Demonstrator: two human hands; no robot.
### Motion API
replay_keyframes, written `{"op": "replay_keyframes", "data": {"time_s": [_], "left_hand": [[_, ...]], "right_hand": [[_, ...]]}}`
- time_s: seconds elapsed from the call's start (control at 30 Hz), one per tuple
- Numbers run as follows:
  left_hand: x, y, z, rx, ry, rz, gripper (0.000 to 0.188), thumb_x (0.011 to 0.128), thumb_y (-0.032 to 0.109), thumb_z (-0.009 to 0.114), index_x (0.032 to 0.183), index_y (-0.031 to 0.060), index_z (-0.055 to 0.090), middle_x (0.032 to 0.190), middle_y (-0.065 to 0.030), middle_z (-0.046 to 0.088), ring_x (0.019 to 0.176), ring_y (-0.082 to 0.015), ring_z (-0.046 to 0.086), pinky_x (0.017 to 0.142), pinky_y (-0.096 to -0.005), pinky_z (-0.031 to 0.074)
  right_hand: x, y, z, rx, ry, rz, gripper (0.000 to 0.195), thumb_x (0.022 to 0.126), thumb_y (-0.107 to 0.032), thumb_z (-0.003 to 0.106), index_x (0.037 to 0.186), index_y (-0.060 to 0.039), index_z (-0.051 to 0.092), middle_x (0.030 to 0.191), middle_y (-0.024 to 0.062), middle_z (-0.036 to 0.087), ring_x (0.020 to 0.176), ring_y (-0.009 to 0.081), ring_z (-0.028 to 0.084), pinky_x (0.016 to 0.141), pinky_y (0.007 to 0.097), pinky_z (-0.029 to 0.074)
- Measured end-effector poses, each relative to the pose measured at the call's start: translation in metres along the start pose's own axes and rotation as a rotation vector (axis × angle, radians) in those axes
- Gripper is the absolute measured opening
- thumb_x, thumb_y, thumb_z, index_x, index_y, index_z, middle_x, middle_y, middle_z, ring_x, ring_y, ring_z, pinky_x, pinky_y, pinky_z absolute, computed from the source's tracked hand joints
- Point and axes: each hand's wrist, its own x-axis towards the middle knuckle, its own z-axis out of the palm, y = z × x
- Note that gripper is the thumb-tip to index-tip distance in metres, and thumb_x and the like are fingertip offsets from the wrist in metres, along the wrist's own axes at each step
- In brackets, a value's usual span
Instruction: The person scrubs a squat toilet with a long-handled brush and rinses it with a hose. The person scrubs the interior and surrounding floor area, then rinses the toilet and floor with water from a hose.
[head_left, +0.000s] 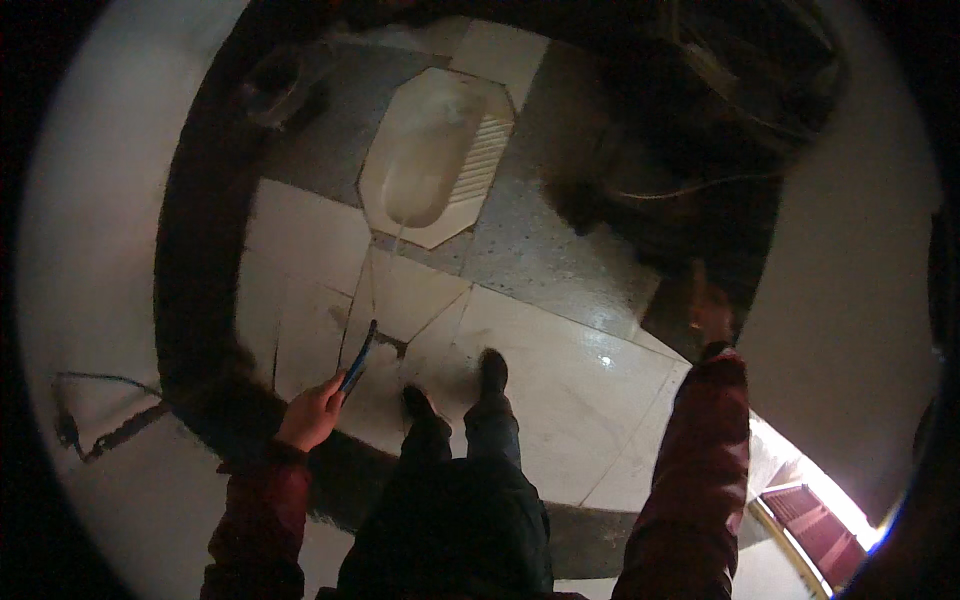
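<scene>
My left hand (311, 415) grips a thin dark blue hose (361, 358), its end pointing forward over the tiles. What looks like a stream of water (396, 240) runs between the hose end and the near rim of a squat toilet pan (435, 157). The pan is off-white, set in the floor, with a ribbed foot rest on its right. Far to the right my right hand (711, 309) reaches forward, one finger extended, near the dark foot of the wall. It is dim and blurred; nothing is plainly seen in it.
Pale tiles (555, 375) lie under my shoes, and wet grey floor (540, 247) surrounds part of the pan. A light cord or hose (675, 193) crosses the dark right corner. Pale walls curve round both sides. A dark hose (124, 431) is at the left; a red slatted thing (814, 529) stands at lower right.
</scene>
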Motion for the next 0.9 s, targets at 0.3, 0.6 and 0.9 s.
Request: {"op": "replay_keyframes", "data": {"time_s": [0.3, 0.6, 0.9], "left_hand": [[0.004, 0.006, 0.005, -0.014, -0.017, 0.060, 0.034, 0.086, 0.019, 0.050, 0.118, 0.0082, 0.051, 0.081, -0.0170, 0.061, 0.072, -0.0345, 0.058, 0.062, -0.0422, 0.046], [-0.058, -0.002, 0.019, 0.041, -0.222, 0.110, 0.041, 0.086, 0.018, 0.043, 0.126, 0.0108, 0.038, 0.084, -0.0179, 0.061, 0.069, -0.0367, 0.058, 0.059, -0.0468, 0.046], [-0.136, -0.017, 0.016, -0.121, -0.139, 0.165, 0.048, 0.086, 0.016, 0.043, 0.132, 0.0154, 0.030, 0.088, -0.0218, 0.059, 0.074, -0.0409, 0.057, 0.062, -0.0490, 0.046]], "right_hand": [[-0.021, -0.101, 0.067, 0.112, 0.070, 0.119, 0.025, 0.087, -0.014, 0.046, 0.110, -0.0052, 0.048, 0.093, 0.0104, 0.057, 0.079, 0.0208, 0.054, 0.071, 0.0332, 0.045], [-0.259, -0.469, 0.073, 2.069, -1.061, 0.124, 0.036, 0.093, -0.030, 0.041, 0.116, -0.0034, 0.043, 0.109, 0.0136, 0.055, 0.098, 0.0233, 0.054, 0.079, 0.0330, 0.046], [-0.319, -0.513, 0.016, 1.969, -0.540, 0.082, 0.026, 0.092, -0.027, 0.039, 0.100, -0.0048, 0.049, 0.087, 0.0088, 0.057, 0.078, 0.0228, 0.054, 0.069, 0.0330, 0.045]]}}
